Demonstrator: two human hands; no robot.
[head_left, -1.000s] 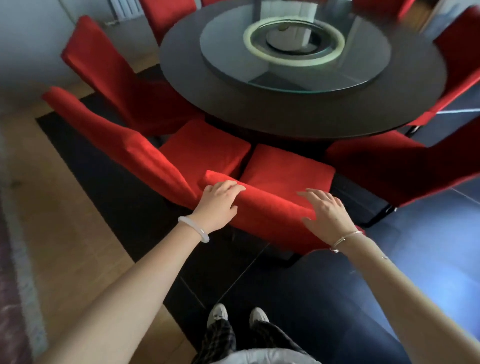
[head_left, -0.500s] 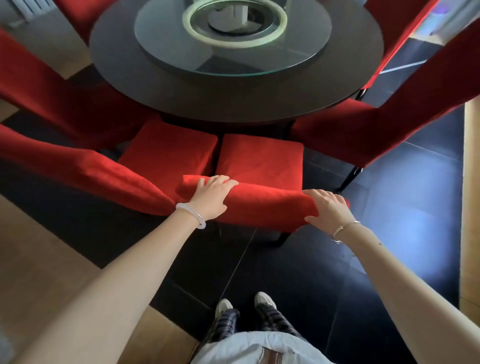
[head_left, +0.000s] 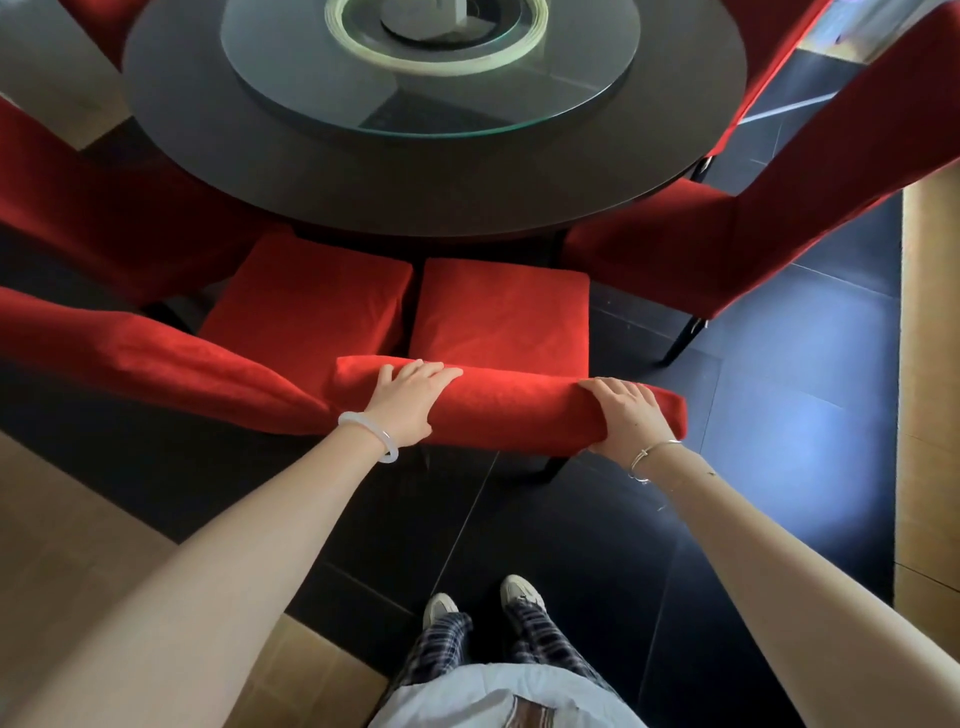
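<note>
The red chair stands with its seat front at the rim of the round desk. The left hand grips its backrest top near the left end. The right hand grips near the right end, fingers curled over.
</note>
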